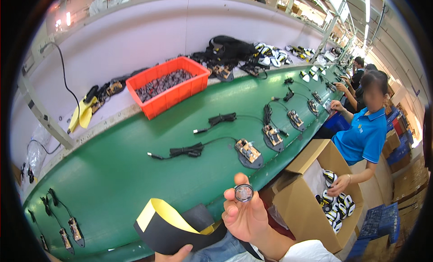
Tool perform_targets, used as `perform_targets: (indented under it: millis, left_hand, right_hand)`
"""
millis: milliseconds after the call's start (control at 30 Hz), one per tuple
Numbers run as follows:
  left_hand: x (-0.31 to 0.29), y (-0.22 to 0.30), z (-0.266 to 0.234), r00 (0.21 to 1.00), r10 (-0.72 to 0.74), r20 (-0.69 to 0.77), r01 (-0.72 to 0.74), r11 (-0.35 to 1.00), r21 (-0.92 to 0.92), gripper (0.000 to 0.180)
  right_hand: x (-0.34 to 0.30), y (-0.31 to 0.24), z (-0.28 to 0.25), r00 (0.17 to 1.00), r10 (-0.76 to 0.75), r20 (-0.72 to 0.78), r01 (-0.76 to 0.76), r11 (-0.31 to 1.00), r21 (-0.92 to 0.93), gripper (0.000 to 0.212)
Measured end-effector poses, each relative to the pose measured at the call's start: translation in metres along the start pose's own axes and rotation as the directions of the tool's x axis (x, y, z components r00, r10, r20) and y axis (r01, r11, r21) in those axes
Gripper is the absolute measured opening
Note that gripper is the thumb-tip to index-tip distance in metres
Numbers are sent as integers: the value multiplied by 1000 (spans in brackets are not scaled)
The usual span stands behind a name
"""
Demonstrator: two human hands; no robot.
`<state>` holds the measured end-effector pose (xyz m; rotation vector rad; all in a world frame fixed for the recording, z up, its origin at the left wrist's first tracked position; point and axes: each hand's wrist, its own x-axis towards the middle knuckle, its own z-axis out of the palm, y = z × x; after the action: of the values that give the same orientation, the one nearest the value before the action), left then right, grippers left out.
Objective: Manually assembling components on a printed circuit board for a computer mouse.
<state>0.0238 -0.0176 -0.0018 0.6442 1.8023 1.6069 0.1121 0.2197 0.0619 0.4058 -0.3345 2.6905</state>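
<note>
My right hand (246,214) is raised in front of me, palm toward me, pinching a small round black ring with a clear centre (243,192) between thumb and fingers. My left hand (173,255) shows only at the bottom edge, its fingers touching a curved black strip with a yellow and white backing (173,226) that lies over my lap. Just beyond the ring, on the green conveyor belt (131,172), sits a dark base with a circuit board (249,152) and its bundled black cable (187,150).
More boards with cables run along the belt to the right. An orange bin (169,86) of dark parts stands on the white shelf behind. A seated person in a blue shirt (363,133) reaches into an open cardboard box (311,194) of black-and-white parts. More people sit farther down.
</note>
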Motion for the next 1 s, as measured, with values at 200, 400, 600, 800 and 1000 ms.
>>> perform_targets:
  millis: [200,400,600,800,1000]
  left_hand:
    - [-4,-24,0,989,-130,-74,120,984,-128,38]
    - [-1,-8,7,945,-327,-32,313,926,-212,35]
    - [5,-15,0,972,-234,18,233,960,-156,38]
    - [2,-15,-2,984,-178,2,177,979,-101,38]
    - [25,-151,15,968,249,-29,-194,816,544,40]
  right_hand:
    - [34,5,29,990,-109,92,104,993,48,54]
    - [50,11,41,981,-123,152,121,992,25,43]
    - [53,10,48,977,-134,167,138,990,-10,42]
    - [53,12,52,973,-135,189,142,990,-24,43]
    - [60,23,45,980,-107,167,109,994,-5,43]
